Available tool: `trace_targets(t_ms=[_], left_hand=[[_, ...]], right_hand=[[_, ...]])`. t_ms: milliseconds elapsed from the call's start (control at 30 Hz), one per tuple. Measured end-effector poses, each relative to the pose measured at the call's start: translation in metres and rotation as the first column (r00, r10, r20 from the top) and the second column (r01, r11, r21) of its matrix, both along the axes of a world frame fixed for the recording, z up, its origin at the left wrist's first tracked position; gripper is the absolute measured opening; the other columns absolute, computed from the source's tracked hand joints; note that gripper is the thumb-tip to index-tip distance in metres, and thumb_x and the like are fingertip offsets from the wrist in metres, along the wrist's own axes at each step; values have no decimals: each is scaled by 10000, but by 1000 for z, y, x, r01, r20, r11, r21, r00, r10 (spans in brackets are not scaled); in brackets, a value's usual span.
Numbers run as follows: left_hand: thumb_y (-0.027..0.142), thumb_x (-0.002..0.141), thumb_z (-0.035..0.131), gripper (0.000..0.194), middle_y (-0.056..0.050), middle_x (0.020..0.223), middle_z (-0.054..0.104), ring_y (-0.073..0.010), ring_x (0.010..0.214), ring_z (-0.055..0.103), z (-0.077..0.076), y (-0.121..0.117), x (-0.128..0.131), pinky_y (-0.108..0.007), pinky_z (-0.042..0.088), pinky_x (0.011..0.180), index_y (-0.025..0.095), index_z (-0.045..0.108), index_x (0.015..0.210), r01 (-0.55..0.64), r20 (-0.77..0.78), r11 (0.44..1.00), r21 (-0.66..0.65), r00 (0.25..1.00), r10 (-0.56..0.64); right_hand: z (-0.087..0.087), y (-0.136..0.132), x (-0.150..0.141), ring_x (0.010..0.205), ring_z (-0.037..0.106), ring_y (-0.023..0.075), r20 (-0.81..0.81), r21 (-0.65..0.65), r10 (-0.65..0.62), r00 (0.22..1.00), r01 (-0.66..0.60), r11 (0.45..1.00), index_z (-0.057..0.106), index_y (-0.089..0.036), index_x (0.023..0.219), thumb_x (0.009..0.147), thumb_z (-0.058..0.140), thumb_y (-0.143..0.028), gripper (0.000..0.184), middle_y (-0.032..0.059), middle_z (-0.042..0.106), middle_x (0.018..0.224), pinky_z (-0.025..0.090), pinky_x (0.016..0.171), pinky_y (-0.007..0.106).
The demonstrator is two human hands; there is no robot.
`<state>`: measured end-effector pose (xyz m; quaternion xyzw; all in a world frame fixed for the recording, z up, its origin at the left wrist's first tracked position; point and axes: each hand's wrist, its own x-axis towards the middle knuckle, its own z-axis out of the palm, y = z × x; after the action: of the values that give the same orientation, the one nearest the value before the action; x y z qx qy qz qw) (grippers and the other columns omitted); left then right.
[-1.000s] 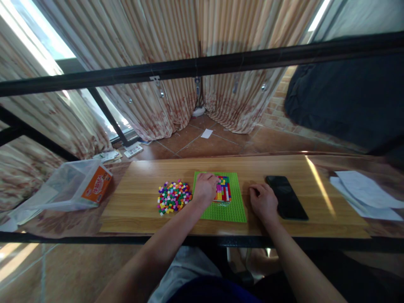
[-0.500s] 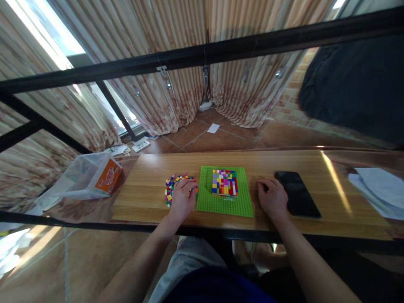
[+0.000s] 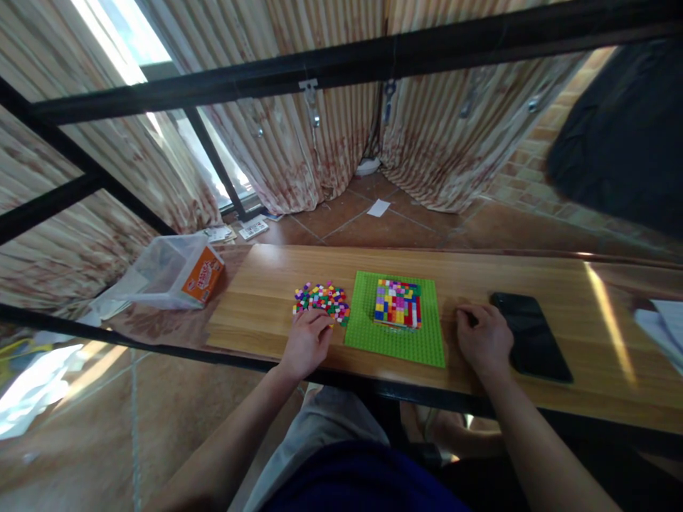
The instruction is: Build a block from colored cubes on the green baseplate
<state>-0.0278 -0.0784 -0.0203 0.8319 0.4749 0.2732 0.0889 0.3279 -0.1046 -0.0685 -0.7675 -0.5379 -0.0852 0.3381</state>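
A green baseplate [image 3: 400, 341] lies on the wooden table [image 3: 256, 299], with a block of many-coloured small bricks [image 3: 398, 304] built on its far half. Left of it is a loose pile of small coloured bricks [image 3: 321, 299]. My left hand [image 3: 306, 343] rests palm down at the near edge of that pile, fingers curled onto the nearest bricks; I cannot see whether it holds one. My right hand [image 3: 483, 340] lies on the table between the baseplate and a black phone [image 3: 530, 345], fingers curled under, with nothing visible in it.
A clear plastic box with an orange label [image 3: 178, 270] lies on its side at the table's left end. White papers [image 3: 662, 323] sit at the far right. A black metal frame bar [image 3: 341, 64] crosses overhead. Curtains hang behind the table.
My left hand moved from the built bricks on the baseplate left to the loose pile, then drew back to its near edge. The right hand stayed put. The view shifted left.
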Motion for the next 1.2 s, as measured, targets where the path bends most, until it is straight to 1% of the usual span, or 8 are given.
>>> trace_targets(t_ms=[200,400,533,633,767,867,1067,1200], left_hand=[[170,872,549,163,-34,1009,660,-189,966,588,5,5,20,-408,420,953,223,684,947,39,-107,999,-20,993,-41],[171,869,548,131,-37,958,657,-204,924,577,5,6,28,-424,400,934,212,671,867,30,-203,999,-32,979,-36],[150,870,528,123,-41,945,653,-209,927,577,8,6,29,-413,413,921,196,641,858,23,-166,998,-53,986,-32],[135,873,505,120,-52,948,650,-210,921,582,13,9,33,-377,448,862,184,609,907,21,-93,996,-85,995,-29],[139,889,481,118,-47,915,648,-182,849,600,20,16,47,-314,474,775,183,581,934,41,24,988,-148,999,-38],[148,893,488,114,-37,891,655,-169,824,609,24,25,62,-292,479,758,184,590,929,78,75,986,-146,995,-67],[189,915,489,172,-32,925,678,-165,869,622,30,47,91,-290,483,807,205,660,936,167,92,982,-87,983,-159],[181,925,470,220,-41,948,686,-168,882,624,34,55,107,-291,486,826,193,685,971,176,-2,981,-83,984,-176]], right_hand=[[0,-1,1,795,574,222,2,-13,7,1000,-7,1000,699,-180,831,822,506,-309,232,86,651,850,439,700,335],[1,0,1,803,581,220,24,-10,18,1000,-18,1000,696,-170,827,822,506,-293,226,86,656,853,444,703,323],[3,0,-1,798,586,217,19,4,11,1000,-11,1000,698,-171,821,827,508,-296,228,84,659,844,448,708,317],[4,0,-2,795,588,217,9,7,11,1000,-11,1000,695,-172,808,828,505,-295,228,81,661,839,448,712,316],[4,0,-3,798,582,216,1,3,10,1000,-10,1000,691,-179,807,831,499,-296,226,77,661,842,441,713,317],[4,0,-3,800,575,211,-10,1,18,1000,-18,1000,690,-181,815,833,494,-296,228,79,656,850,434,716,316],[2,1,-3,806,569,211,-26,-21,0,1000,-1,1000,698,-185,831,835,495,-298,232,80,655,859,420,706,316],[2,2,-4,812,575,209,-27,-12,-2,1000,2,1000,699,-182,829,838,499,-295,230,79,661,871,420,705,310]])
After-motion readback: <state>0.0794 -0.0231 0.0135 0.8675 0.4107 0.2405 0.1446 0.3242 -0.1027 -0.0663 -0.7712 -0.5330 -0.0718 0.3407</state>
